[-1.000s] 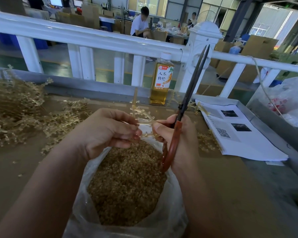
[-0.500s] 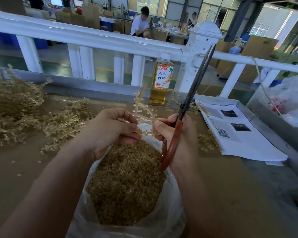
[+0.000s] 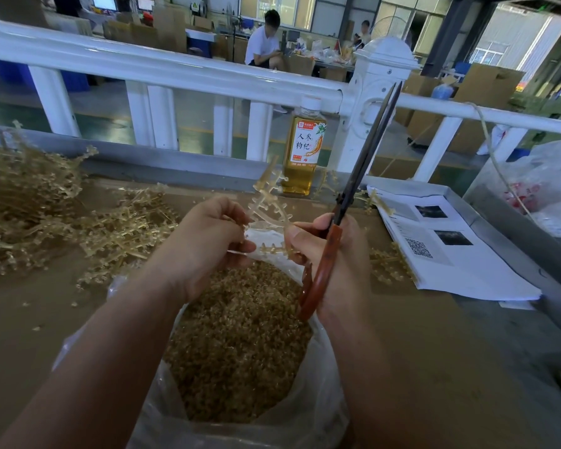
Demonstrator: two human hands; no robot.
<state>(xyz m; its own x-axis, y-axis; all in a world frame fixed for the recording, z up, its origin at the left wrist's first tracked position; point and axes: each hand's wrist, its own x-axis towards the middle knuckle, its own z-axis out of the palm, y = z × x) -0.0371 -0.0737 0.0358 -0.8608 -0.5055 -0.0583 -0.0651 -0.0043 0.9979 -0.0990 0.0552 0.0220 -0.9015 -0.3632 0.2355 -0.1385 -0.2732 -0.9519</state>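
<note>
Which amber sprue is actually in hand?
The held sprue, pinched between left hand and right hand above the bag; the loose sprues lie on the table, heaped at left and beside the papers.

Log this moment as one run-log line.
left hand: pinches plastic sprue | right hand: grips sprue plus red-handled scissors, blades up | below: open bag of cut pieces

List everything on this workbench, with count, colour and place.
plastic branch: one, pale gold, held up, centre
scissors: one pair, orange handles, dark blades pointing up, centre right
bag: one, clear, front centre
small pieces: many, golden, inside the bag
pile of branches: one, pale gold, table left
bottle: one, amber drink, by the railing
papers: one stack, white, right
railing: one, white, behind table
table: one, brown
left hand: grips plastic branch
right hand: holds scissors, pinches plastic branch
</note>
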